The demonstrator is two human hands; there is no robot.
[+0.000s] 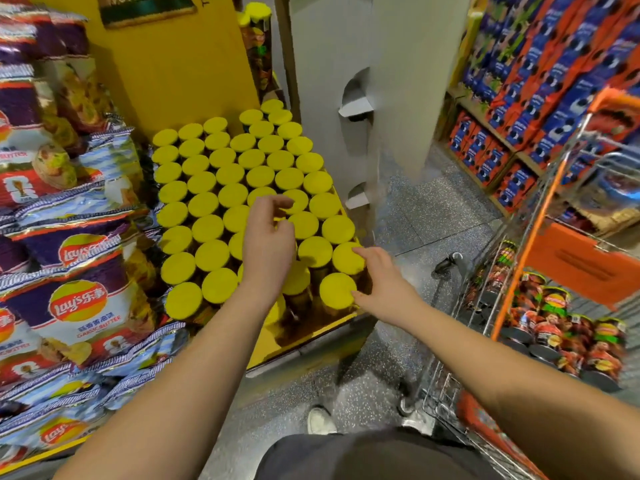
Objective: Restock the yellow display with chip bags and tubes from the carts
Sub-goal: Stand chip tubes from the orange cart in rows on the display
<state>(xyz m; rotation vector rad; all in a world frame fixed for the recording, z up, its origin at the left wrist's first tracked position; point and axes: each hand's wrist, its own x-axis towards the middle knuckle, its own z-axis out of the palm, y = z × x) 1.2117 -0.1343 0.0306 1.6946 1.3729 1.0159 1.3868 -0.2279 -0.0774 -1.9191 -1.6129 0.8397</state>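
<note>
My left hand (266,247) hovers over the packed chip tubes (242,188) on the yellow display (183,64), fingers loosely curled and holding nothing, so that grip is open. My right hand (377,285) reaches to the near right corner of the block, fingers straight, fingertips touching the yellow lid of the corner tube (337,289); that grip is open too. The tubes stand upright, lids touching, in slanted rows of about six; I count some fifty yellow lids, though my hands hide a few. Their labels are too dark to read from above.

To my left the chip bags (79,306) are stacked in purple, white and red. They read "Lay's" with Chinese characters, and "BUTTER" below; one bag shows a gold trophy on red. A dark sign (145,8) on the display's back panel shows "WORL", cut off.

At my right stands the wire cart (485,306) with orange frame, holding roughly eight more tubes (568,337) upright, their writing blurred.
</note>
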